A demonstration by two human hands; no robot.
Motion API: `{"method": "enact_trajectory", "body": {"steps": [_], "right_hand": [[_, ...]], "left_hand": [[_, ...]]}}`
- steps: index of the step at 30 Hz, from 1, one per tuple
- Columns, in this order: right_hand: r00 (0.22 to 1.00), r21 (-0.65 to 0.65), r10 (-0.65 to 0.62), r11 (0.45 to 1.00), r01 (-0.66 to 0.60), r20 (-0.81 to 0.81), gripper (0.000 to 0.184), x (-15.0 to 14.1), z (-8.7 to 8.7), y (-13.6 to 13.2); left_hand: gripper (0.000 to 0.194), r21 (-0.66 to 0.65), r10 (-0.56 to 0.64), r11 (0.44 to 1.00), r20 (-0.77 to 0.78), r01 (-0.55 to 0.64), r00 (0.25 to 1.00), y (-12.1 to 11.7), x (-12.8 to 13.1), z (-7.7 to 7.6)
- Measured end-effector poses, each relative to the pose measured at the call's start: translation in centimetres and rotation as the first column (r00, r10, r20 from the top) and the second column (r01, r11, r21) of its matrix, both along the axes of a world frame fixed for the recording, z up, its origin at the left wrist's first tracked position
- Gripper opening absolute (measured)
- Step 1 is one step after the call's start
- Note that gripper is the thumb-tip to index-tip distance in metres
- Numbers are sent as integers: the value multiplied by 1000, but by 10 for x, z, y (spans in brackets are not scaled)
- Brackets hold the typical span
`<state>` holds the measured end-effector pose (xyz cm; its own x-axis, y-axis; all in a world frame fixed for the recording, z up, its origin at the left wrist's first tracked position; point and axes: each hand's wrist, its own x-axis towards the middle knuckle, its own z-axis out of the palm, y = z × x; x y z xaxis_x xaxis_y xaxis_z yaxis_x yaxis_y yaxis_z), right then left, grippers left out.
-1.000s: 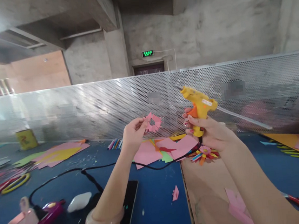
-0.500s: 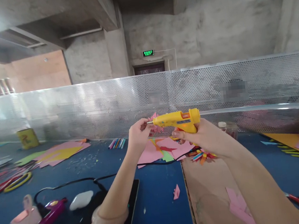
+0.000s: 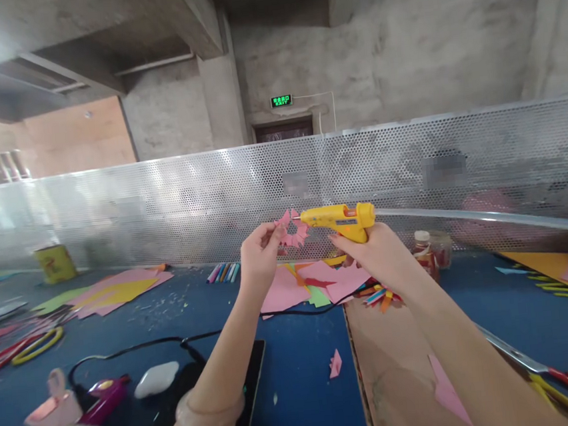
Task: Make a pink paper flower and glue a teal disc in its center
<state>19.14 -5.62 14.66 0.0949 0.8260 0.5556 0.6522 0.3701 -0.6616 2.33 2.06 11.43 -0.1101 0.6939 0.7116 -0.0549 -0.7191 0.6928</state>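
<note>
Ring [image 3: 295,240] of pink paper is resting at the fingertips of the left hand [image 3: 260,261], whose thumb and fingers are pinching its left edge. The right hand [image 3: 378,249] is curling around the handle of the glue gun [image 3: 325,217], its fingers partly hidden. The nozzle is pointing toward the left hand and overlapping the ring; I cannot tell whether it is touching. A clear stick [image 3: 465,213] is jutting out beyond the right hand. Pens [image 3: 223,272] are lying left of the left hand, and a bottle [image 3: 428,259] is standing right of the right.
</note>
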Motion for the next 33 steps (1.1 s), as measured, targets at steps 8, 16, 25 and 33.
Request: {"method": "enact_trajectory", "body": {"steps": [8, 16, 25, 33], "right_hand": [[994, 58, 93, 994, -89, -61, 10, -1, 1, -4], [998, 80, 56, 995, -53, -33, 15, 1, 0, -1], [999, 96, 48, 994, -48, 5, 10, 2, 1, -5], [996, 117, 90, 989, -90, 3, 8, 4, 0, -2]], "left_hand": [[16, 48, 47, 998, 7, -47, 999, -1, 2, 0], [13, 117, 75, 990, -6, -74, 997, -3, 1, 0], [12, 260, 138, 957, -19, -128, 990, -6, 1, -2], [15, 395, 214, 898, -9, -193, 977, -7, -1, -2]]}}
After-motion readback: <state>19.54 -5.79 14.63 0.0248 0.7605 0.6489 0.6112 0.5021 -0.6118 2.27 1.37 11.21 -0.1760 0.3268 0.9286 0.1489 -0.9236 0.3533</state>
